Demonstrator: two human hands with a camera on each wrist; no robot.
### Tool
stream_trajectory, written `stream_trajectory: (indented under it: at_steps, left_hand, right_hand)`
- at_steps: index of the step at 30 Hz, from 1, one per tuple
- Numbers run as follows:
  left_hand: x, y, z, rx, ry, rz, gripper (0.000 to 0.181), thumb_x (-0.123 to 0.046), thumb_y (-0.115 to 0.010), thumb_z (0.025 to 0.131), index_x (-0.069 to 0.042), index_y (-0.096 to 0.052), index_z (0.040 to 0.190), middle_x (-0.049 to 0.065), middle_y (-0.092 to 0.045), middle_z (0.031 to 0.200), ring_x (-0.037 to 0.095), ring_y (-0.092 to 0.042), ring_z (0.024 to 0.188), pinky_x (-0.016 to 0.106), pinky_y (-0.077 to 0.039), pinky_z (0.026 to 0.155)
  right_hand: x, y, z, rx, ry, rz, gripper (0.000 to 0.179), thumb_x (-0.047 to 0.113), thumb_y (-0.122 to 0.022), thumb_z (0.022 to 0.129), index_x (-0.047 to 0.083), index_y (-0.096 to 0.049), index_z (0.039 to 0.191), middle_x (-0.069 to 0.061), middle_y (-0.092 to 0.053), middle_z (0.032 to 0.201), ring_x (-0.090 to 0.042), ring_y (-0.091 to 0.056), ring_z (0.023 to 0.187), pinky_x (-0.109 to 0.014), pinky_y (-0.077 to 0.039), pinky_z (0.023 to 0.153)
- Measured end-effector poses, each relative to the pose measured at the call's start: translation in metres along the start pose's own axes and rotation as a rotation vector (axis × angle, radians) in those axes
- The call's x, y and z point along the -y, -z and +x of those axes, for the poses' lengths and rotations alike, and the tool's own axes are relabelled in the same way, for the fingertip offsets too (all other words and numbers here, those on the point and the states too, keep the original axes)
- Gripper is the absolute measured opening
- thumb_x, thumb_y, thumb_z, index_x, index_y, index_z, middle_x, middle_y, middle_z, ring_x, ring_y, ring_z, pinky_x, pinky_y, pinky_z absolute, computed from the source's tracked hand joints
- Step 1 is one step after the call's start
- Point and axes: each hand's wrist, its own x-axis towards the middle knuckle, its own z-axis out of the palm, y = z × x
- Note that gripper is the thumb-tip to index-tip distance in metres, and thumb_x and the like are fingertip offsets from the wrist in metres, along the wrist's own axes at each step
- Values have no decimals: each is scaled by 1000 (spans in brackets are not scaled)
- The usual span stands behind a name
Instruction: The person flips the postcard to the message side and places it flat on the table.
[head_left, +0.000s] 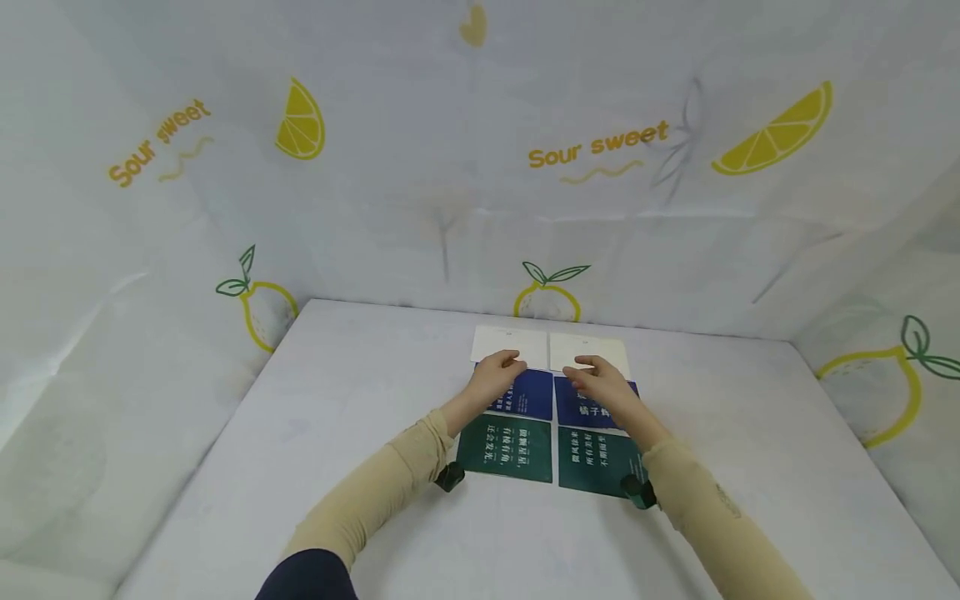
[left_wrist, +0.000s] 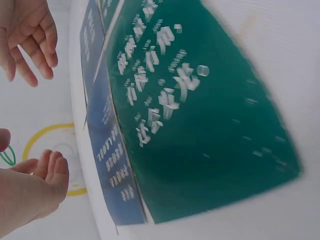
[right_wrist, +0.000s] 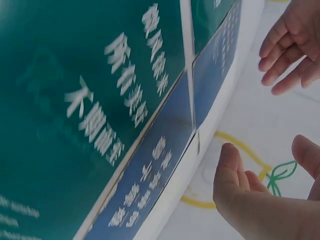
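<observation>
Two columns of cards lie flat and close together on a white table. At the back are a left white card and a right white card. The middle row holds a left blue card and a right blue card, both with white writing. Nearest are a left green card and a right green card, also printed in white. My left hand hovers over the left column, fingers relaxed and holding nothing. Facing it, my right hand hovers over the right column, loosely bent and holding nothing.
The white table stretches to both sides of the cards. Behind it hangs a white sheet with lemon prints and lettering. A small dark block sits at my left wrist and another dark block at my right.
</observation>
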Motion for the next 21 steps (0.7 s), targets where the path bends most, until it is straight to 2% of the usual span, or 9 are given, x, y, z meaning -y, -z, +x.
stream_trajectory:
  at_steps: [6,13,17,21]
  left_hand:
    - [14,8,-14,-21,63,7,55,-36,-45,97,-4,-39,141,18,-43,143,33,-38,134,47,-32,110]
    - [24,13,-27,-39,142,54,64,-42,-44,96,0,-32,143,22,-36,146,39,-28,138,53,-25,113]
    - [30,15,-30,-48,182,8,66,-44,-42,96,1,-30,144,22,-33,148,40,-26,139,55,-23,113]
    - [34,18,-31,-55,196,-71,65,-44,-41,97,-1,-29,144,21,-32,149,39,-24,140,55,-21,114]
  right_hand:
    - [1,-16,-8,114,-56,145,74,36,-52,95,-1,-14,146,-29,-29,146,-43,-34,133,-49,-31,110]
    - [-2,-29,-15,139,-87,149,77,40,-52,94,1,-12,147,-29,-22,149,-46,-31,134,-52,-31,109]
    - [-4,-35,-14,144,-77,160,76,39,-52,94,1,-12,147,-30,-24,148,-46,-32,134,-52,-31,109]
    - [-3,-39,-13,139,-71,176,76,38,-52,94,1,-13,147,-29,-26,148,-43,-32,135,-49,-31,110]
